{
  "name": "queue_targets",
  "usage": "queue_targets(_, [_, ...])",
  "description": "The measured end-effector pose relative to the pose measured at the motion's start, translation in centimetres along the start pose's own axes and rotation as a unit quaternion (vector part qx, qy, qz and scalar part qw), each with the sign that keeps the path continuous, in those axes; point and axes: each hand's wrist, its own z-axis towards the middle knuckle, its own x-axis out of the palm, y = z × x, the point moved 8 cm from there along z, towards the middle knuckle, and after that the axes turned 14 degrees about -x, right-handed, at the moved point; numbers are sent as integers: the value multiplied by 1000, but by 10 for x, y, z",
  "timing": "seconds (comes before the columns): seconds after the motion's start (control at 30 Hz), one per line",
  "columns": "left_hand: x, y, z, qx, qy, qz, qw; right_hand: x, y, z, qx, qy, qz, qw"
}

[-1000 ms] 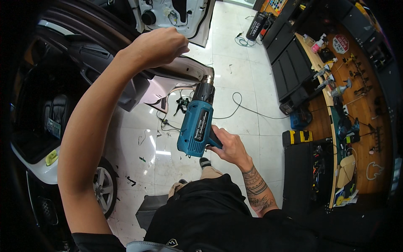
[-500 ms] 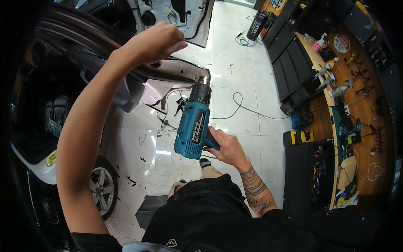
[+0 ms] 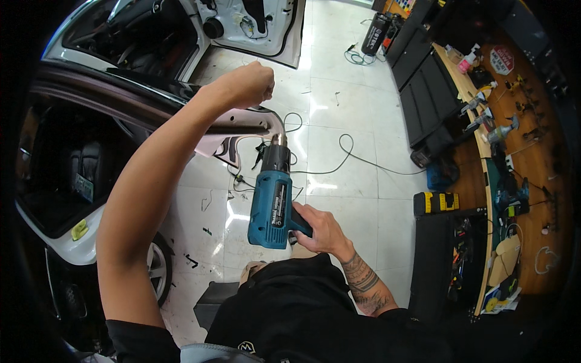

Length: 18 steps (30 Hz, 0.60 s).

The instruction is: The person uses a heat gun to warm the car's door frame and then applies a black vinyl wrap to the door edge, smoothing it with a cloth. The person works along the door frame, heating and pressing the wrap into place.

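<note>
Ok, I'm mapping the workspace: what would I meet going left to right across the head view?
Car wheel, dark box on the floor, teal heat gun, right hand, yellow-and-black case, red octagonal sign.

Both hands [image 3: 321,230], the blue heat gun [image 3: 267,209] and the car door [image 3: 245,121] now lower in view

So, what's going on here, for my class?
A person is holding a teal heat gun by its handle in the right hand, its metal nozzle pointing away from the body, by the edge of an open car door. The left hand is curled and raised over that door; whether it holds anything is hidden. A cord runs across the tiled floor.
</note>
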Motion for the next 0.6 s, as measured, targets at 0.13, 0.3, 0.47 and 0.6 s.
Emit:
queue_targets(0.13, [25, -11, 16, 7, 31, 17, 999, 5, -33, -38, 72, -32, 46, 996])
queue_targets(0.3, [41, -30, 24, 2, 56, 121, 991, -7, -71, -85, 154, -55, 49, 985])
queue_targets(0.47, [53, -68, 2, 135, -4, 254, 958, -27, -92, -116, 201, -81, 57, 975])
queue_targets(0.6, [67, -68, -2, 200, 74, 313, 925, -37, -105, -135, 211, -110, 58, 969])
